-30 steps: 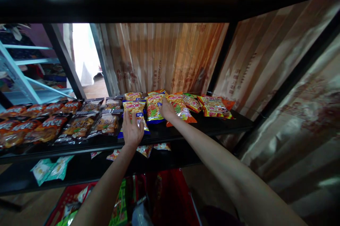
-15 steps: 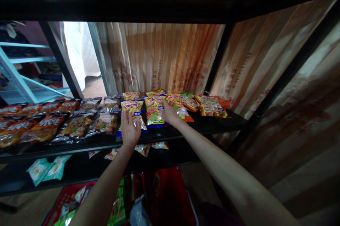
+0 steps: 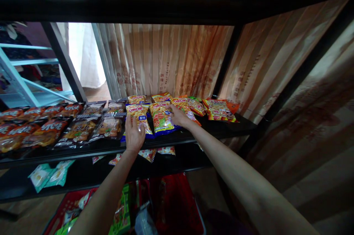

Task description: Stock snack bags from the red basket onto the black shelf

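On the black shelf (image 3: 193,136), my left hand (image 3: 134,134) lies over the lower part of a yellow and blue snack bag (image 3: 138,109), its fingers spread. My right hand (image 3: 177,116) touches the right side of a second yellow and blue snack bag (image 3: 160,120), its fingers bent at the edge; whether they pinch the bag is hard to make out. An orange and yellow bag (image 3: 182,103) lies just behind the right hand. Smaller yellow bags (image 3: 136,99) stand behind the front ones.
Brown snack bags (image 3: 110,127) and orange-brown bags (image 3: 52,132) fill the shelf's left part. Further right lies a yellow-red bag (image 3: 219,110). Green-white packets (image 3: 41,176) rest on the lower shelf, above a red basket (image 3: 190,200). A black post (image 3: 228,62) and curtains (image 3: 149,58) stand behind.
The bag by my right hand has turned slightly, its bottom edge shifting right. My right hand has moved slightly right; my left hand has barely moved.
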The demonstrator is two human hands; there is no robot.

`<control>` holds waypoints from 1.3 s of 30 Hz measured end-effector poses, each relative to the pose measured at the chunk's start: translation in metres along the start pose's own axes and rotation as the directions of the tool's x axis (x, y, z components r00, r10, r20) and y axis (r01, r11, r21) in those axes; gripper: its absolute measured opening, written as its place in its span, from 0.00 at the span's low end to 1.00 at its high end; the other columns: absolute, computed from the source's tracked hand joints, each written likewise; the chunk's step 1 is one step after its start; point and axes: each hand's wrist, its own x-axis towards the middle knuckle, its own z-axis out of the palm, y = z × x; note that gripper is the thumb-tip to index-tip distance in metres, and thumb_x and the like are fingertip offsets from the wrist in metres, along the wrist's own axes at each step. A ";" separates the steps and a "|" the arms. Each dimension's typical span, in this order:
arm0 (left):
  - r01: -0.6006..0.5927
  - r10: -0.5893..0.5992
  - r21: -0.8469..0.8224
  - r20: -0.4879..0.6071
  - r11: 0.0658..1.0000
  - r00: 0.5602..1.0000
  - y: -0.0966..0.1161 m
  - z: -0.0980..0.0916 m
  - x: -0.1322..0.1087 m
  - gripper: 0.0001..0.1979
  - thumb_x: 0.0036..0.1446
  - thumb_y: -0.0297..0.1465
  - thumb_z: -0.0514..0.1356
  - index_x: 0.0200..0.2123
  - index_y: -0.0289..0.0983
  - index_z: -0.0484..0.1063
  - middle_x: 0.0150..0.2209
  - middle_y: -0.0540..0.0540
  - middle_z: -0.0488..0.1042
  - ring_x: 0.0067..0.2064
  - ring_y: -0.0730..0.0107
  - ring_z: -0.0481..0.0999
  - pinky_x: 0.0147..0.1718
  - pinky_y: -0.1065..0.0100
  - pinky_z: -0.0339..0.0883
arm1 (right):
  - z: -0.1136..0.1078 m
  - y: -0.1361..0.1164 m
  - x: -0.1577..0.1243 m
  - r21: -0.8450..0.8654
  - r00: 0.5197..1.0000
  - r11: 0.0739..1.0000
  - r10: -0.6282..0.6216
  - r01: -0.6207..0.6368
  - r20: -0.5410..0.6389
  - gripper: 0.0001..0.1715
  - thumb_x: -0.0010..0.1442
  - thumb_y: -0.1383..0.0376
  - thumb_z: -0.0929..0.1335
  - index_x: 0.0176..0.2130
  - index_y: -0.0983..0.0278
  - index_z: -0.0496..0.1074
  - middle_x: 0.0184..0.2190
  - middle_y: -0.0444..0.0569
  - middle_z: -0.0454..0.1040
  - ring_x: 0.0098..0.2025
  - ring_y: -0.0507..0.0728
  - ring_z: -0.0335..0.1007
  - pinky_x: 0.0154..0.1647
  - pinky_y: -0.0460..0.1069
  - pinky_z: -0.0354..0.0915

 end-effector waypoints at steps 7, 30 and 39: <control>-0.005 0.004 0.046 0.025 0.999 1.000 0.001 -0.003 0.001 0.23 0.60 0.34 0.50 0.54 0.25 0.64 0.60 0.26 0.59 0.64 0.46 0.56 0.61 0.47 0.53 | 0.000 -0.004 0.005 0.022 0.999 1.000 -0.007 0.006 0.032 0.22 0.57 0.74 0.61 0.51 0.59 0.65 0.45 0.47 0.75 0.46 0.56 0.71 0.47 0.49 0.63; -0.063 0.060 0.051 0.053 0.997 0.997 -0.002 -0.006 0.000 0.24 0.60 0.35 0.50 0.55 0.26 0.62 0.60 0.27 0.60 0.65 0.47 0.54 0.61 0.46 0.52 | 0.016 0.002 -0.015 0.238 0.998 0.971 -0.039 0.025 0.054 0.39 0.58 0.59 0.66 0.65 0.63 0.51 0.59 0.56 0.65 0.59 0.61 0.62 0.57 0.55 0.60; -0.062 0.056 0.098 0.065 0.993 0.996 -0.001 -0.007 -0.001 0.24 0.61 0.35 0.49 0.55 0.24 0.62 0.60 0.25 0.60 0.65 0.46 0.53 0.61 0.47 0.52 | 0.019 0.000 -0.016 0.104 0.997 0.992 -0.070 0.068 0.019 0.40 0.59 0.61 0.65 0.65 0.67 0.50 0.60 0.61 0.62 0.61 0.62 0.58 0.60 0.57 0.56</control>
